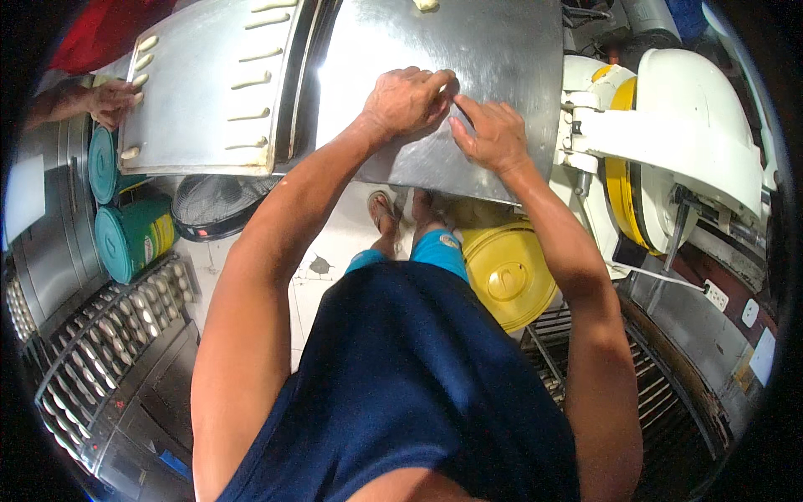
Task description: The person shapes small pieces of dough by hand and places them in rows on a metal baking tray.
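My left hand (pixel 410 102) is over the steel tabletop (pixel 401 163), fingers curled down and closed; whatever lies under them is hidden. Just to its right, my right hand (pixel 492 134) rests low over the same metal. Its index finger points toward the left hand, the thumb stands apart from it, and nothing shows between them. A pale dough piece (pixel 427 5) lies at the table's far edge. On the tray (pixel 188 109) to the left, thin dough strips (pixel 251 79) form a column along the right side, and shorter dough pieces (pixel 144 62) line the left side.
Another person's hand (pixel 113 102) touches a dough piece at the tray's left edge. A white mixer-like machine (pixel 677 125) stands right of the table. Below are a yellow lidded bin (pixel 508 276), a black fan (pixel 219 205), teal buckets (pixel 134 238) and a rack (pixel 109 351) of pale pieces.
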### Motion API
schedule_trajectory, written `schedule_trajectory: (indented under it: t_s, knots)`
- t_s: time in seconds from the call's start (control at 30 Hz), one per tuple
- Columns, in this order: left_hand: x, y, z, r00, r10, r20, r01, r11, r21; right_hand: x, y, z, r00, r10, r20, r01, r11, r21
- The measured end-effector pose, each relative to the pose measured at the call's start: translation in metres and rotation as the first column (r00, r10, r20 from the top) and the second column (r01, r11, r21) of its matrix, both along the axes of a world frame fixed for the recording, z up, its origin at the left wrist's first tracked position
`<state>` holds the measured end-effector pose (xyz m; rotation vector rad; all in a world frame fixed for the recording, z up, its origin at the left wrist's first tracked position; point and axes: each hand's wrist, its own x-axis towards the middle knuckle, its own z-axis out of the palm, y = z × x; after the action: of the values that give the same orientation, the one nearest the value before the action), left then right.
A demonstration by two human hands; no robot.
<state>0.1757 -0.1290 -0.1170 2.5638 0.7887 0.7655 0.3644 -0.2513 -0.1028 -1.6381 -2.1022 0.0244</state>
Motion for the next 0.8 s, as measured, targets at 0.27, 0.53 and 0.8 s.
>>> schedule_trajectory:
  t_s: [0.27, 0.53, 0.8]
  knots:
    - [-0.004, -0.026, 0.002, 0.996, 0.084, 0.015, -0.085, 0.971, 0.224, 0.0, -0.004, -0.003, 1.0, -0.022, -0.02, 0.024, 0.995, 0.101]
    - [0.003, -0.015, 0.004, 0.999, -0.008, -0.047, 0.004, 0.996, -0.086, -0.003, -0.007, -0.002, 0.996, -0.086, 0.012, 0.087, 0.983, -0.164]
    - [-0.021, -0.083, 0.008, 0.943, 0.199, -0.265, -0.183, 0.979, 0.085, -0.01, -0.059, 0.002, 0.985, -0.097, 0.144, 0.115, 0.985, -0.127]
